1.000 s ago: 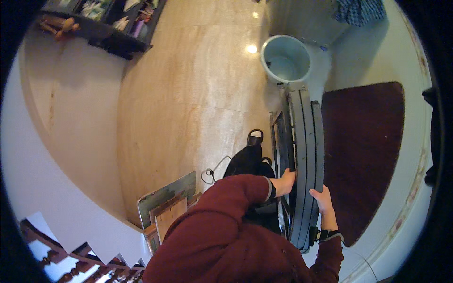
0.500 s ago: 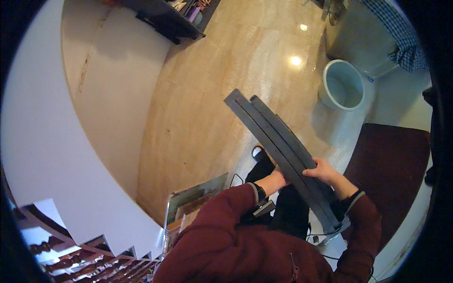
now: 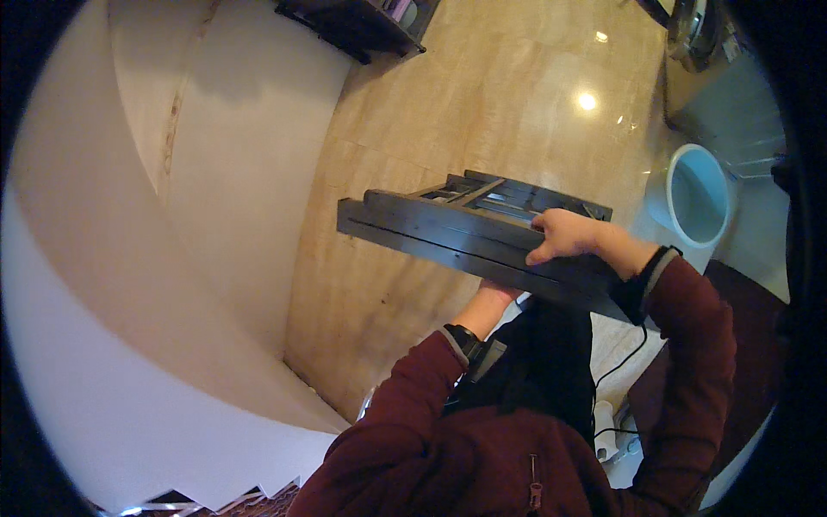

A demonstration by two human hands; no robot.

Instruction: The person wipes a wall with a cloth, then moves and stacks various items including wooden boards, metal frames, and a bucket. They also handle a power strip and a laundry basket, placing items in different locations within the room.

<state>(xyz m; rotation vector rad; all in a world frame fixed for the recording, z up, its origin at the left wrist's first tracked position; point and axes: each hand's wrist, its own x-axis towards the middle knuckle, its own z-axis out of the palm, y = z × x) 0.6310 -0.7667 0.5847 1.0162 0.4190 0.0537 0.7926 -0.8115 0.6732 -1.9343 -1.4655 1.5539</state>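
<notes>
A dark grey folded frame of long boards is held across in front of me, sloping from upper left to lower right. Slats and crossbars show behind its front boards. My right hand grips the upper edge right of the middle, thumb and fingers closed on the board. From below, my left hand supports the lower edge; its fingers are hidden behind the frame. My legs, in black trousers, are partly covered by it.
A pale blue bucket stands on the tiled floor at right, near a dark red mat-like surface. Black furniture stands at the far left. A curving pale wall runs along the left. A black cable hangs below the frame.
The frame has swung so its far end moved left, and it is tipped to show its slats. Both hands went with it. The bucket now appears farther right.
</notes>
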